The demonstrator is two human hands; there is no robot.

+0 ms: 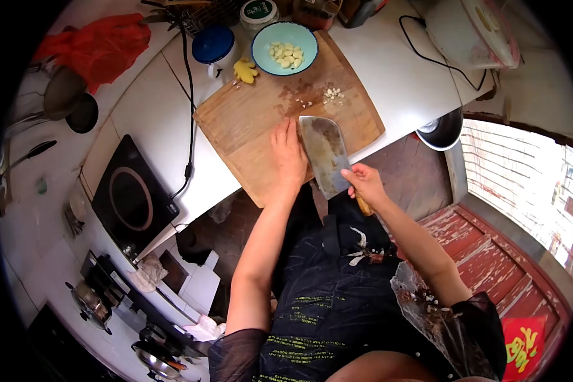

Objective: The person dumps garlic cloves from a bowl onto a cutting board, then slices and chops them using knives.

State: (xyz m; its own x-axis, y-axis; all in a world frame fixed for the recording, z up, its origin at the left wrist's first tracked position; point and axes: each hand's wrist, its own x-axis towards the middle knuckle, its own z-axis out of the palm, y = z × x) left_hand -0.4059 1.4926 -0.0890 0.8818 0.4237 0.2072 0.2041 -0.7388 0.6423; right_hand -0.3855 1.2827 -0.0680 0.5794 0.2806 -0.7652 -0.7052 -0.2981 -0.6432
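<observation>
My right hand (366, 184) is closed around the wooden handle of a cleaver (324, 149). The broad blade, stained brown, faces up and reaches over the near edge of the wooden cutting board (248, 108). Close beside the blade's left edge, my left hand (288, 151) rests palm down on the board, fingers stretched forward; anything beneath them is hidden. Beyond the blade lies a small heap of chopped garlic (333, 95), with a few bits nearby. Peeled garlic cloves (286, 55) fill part of an enamel bowl (261, 44) at the board's far side.
Left of the bowl are a piece of ginger (245, 70) and a blue-lidded mug (214, 46). An induction cooktop (133, 194) sits on the left counter, its black cord (191, 108) running past the board. A pot (444, 130) stands at the right.
</observation>
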